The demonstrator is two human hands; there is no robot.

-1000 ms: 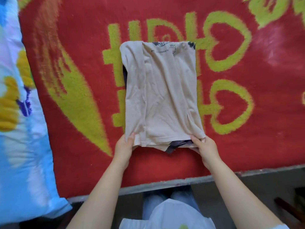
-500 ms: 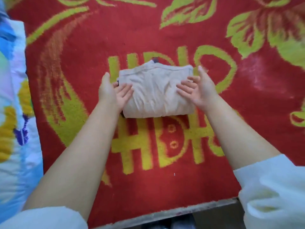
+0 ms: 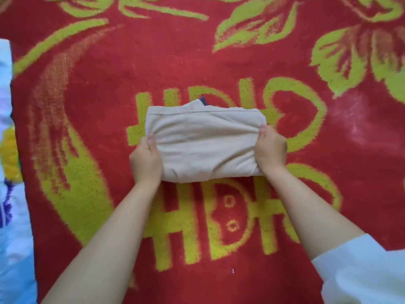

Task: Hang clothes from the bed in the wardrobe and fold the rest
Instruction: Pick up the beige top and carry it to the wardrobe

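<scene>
A beige garment point(image 3: 205, 143), folded into a compact rectangle, lies in the middle of the red blanket point(image 3: 197, 62) with yellow-green letters and leaves. A dark bit of fabric peeks out at its far edge. My left hand point(image 3: 145, 161) grips the garment's left end, thumb on top and fingers underneath. My right hand point(image 3: 270, 150) grips the right end the same way. No wardrobe or hanger is in view.
A blue, white and yellow patterned quilt point(image 3: 8, 172) lies along the left edge of the blanket. My white sleeve point(image 3: 361, 270) shows at the lower right. The red blanket stretches wide on every side of the garment.
The long garment got folded in half away from me. My hands, which lay flat on its top half a second ago, now grip its two ends.
</scene>
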